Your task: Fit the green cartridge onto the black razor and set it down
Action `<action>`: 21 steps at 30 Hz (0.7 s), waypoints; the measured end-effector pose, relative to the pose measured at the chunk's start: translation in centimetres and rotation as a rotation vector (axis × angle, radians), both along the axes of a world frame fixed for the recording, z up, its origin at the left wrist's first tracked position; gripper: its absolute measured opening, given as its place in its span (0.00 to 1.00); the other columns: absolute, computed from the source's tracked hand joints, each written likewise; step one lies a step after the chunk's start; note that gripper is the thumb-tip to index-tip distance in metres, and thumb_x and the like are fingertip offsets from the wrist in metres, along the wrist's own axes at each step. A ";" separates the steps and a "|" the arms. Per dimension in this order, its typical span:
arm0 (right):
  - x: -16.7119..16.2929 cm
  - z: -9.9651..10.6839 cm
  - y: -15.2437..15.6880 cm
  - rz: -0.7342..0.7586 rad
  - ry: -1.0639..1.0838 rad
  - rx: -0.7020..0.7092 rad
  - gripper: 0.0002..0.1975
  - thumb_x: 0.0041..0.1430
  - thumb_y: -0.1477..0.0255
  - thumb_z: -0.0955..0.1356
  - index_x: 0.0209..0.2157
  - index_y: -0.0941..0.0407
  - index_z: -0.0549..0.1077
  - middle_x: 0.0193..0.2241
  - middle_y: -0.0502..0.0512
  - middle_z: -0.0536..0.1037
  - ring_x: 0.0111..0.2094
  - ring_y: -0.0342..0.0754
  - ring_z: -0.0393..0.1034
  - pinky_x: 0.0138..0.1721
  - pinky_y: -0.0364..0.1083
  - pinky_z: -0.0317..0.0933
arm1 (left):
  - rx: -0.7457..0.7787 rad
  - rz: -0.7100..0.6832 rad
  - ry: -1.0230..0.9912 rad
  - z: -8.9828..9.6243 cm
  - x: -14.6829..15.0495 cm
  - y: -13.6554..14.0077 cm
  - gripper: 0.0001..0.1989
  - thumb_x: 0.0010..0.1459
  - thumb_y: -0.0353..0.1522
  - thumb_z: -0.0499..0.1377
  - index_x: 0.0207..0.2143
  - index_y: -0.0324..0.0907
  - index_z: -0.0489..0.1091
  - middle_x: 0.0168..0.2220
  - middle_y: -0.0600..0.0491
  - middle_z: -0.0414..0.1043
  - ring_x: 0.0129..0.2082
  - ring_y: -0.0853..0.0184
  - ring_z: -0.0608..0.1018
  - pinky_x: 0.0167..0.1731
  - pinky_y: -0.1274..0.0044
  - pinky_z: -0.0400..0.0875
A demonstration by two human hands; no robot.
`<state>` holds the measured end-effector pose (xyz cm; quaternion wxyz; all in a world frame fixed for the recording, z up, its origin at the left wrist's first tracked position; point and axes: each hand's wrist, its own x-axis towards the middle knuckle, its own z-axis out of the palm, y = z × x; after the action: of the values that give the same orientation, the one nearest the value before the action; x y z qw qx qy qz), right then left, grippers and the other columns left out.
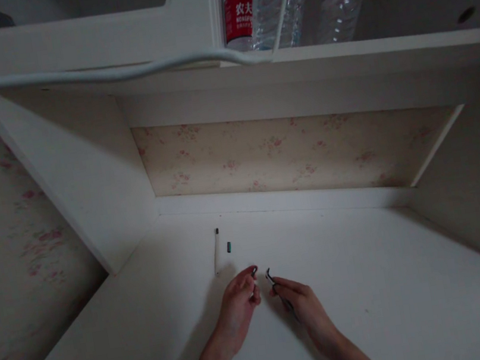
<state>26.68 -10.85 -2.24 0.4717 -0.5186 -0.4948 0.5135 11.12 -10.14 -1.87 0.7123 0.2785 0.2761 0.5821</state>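
My left hand [238, 303] is closed over the white tabletop, thumb and fingers pinched round a small dark piece [254, 271], too small to name. Just to its right, my right hand [301, 303] grips a slim dark handle with a curved, hooked tip [268, 274]; its lower end runs under the palm. The tip points up towards the small dark piece, a narrow gap apart. Beyond my left hand lies a thin white stick with a black end [217, 252], like a toothbrush. Beside it is a small dark rectangular piece with a greenish strip [229, 246].
The white tabletop [394, 277] ends at a back ledge and white side panels [85, 167]. Above, a shelf [360, 49] holds several plastic bottles [237, 15]. A pale cable [115, 72] crosses in front of the cabinet at the upper left.
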 end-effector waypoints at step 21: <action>1.3 0.4 11.6 -0.167 -1.133 0.075 0.14 0.56 0.67 0.65 0.40 0.60 0.73 0.40 0.65 0.76 0.41 0.54 0.70 0.38 0.45 0.58 | 0.028 -0.005 0.111 0.2 -0.3 -0.3 0.20 0.46 0.37 0.67 0.42 0.39 0.73 0.24 0.56 0.63 0.22 0.73 0.62 0.26 0.77 0.54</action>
<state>27.95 0.71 -1.83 0.1900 -0.7329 -0.6457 0.0986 10.86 -10.46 -1.66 0.6936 0.3208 0.3062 0.5676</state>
